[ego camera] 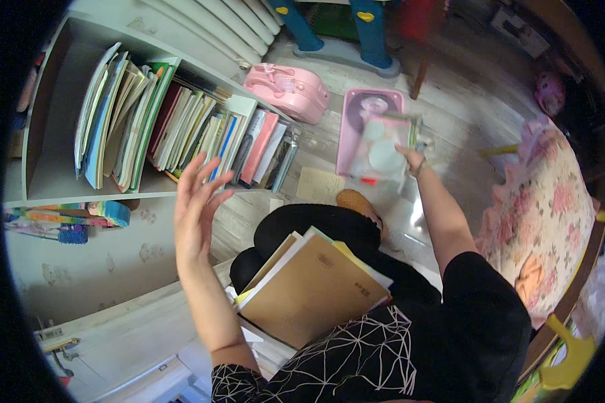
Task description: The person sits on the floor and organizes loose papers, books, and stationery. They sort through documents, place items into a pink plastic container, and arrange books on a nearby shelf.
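My right hand (412, 160) grips the right edge of a blurred, flat, book-like item (383, 151) with pale round shapes on it; its exact kind is hard to tell. That item is over a pink plastic tub (341, 136) on the floor, covering part of it. Raised beside the bookshelf, my left hand (196, 211) holds nothing, its fingers apart. A stack of papers and notebooks, with a brown-covered notebook (312, 287) on top, rests tilted on my lap.
Books and folders (126, 121) stand in the white bookshelf (101, 196) at left. A pink case (287, 93) sits by the radiator (232, 30). A yellowish sheet (320, 184) lies on the floor near my shoe (358, 204). Floral fabric (544, 211) covers something at right.
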Tool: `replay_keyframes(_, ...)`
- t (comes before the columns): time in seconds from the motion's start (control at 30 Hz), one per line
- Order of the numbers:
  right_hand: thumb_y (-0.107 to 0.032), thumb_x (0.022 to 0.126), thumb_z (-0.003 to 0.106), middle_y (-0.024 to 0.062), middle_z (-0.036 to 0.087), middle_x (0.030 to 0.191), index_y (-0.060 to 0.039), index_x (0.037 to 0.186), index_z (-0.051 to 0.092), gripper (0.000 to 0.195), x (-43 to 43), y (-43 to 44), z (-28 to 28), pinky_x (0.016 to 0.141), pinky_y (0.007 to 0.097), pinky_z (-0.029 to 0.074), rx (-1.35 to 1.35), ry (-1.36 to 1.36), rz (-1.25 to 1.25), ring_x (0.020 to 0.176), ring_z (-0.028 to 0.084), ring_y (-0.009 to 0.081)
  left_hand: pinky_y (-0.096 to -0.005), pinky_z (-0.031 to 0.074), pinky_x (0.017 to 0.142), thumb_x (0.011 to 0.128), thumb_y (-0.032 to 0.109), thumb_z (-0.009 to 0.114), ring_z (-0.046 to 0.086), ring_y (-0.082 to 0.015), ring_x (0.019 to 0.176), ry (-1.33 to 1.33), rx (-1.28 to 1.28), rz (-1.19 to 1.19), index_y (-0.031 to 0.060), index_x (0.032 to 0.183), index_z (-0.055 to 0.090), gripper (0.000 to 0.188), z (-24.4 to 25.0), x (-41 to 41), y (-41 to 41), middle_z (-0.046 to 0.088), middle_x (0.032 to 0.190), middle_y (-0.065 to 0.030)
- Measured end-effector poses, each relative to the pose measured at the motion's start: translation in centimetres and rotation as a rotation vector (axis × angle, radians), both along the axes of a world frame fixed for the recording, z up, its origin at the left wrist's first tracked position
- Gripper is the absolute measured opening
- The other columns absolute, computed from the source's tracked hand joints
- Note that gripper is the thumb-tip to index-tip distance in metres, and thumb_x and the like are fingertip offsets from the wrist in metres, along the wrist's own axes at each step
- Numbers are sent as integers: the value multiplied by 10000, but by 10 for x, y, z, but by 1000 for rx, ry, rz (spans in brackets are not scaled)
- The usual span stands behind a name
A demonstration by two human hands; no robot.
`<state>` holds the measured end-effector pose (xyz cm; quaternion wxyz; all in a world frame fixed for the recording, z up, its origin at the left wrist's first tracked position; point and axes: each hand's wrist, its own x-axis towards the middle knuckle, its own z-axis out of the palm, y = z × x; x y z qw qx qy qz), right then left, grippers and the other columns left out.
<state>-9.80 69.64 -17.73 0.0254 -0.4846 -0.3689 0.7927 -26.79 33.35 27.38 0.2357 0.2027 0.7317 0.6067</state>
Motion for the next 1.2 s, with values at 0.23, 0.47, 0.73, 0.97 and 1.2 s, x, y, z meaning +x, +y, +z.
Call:
replay_keyframes(0.23,-300,788,802,181,658,1153,70,1219,578,611,-17,-9,-114,781,436,556,48,-247,143,926,674,324,-332,518,887,947,172,560,600,-279,1136,-103,-126,320,12,1406,416,507,9,4,-74,516,1365,-175)
replay_keyframes(0.47,-258,719,841,205,680,1092,116,1200,564,670,-30,-1,-107,829,399,532,419,-263,104,922,672,293,-309,514,834,950,192,575,618,-221,1078,-186,-103,478,35,1340,486,429,-4,14,-115,569,1306,-134)
replay_keyframes(0.73,-196,681,866,199,698,1041,101,1093,643,555,-63,-2,-81,828,388,521,417,-361,66,873,668,294,-307,540,804,951,153,572,642,-222,1033,-201,-73,532,14,1302,506,383,1,21,-123,599,1249,-141)
replay_keyframes(0.97,-210,677,862,127,690,963,52,1004,680,457,-105,-7,-140,778,408,525,703,-459,-68,838,648,282,-309,513,817,939,191,591,625,-194,1035,-210,-114,617,70,1276,530,364,4,29,-148,598,1257,-93)
replay_keyframes(1.2,-219,651,870,155,703,905,61,862,705,387,-100,4,-166,710,383,530,620,-308,14,750,660,237,-324,513,845,940,188,581,625,-217,1069,-235,-144,713,71,1268,546,350,6,34,-163,598,1263,-112)
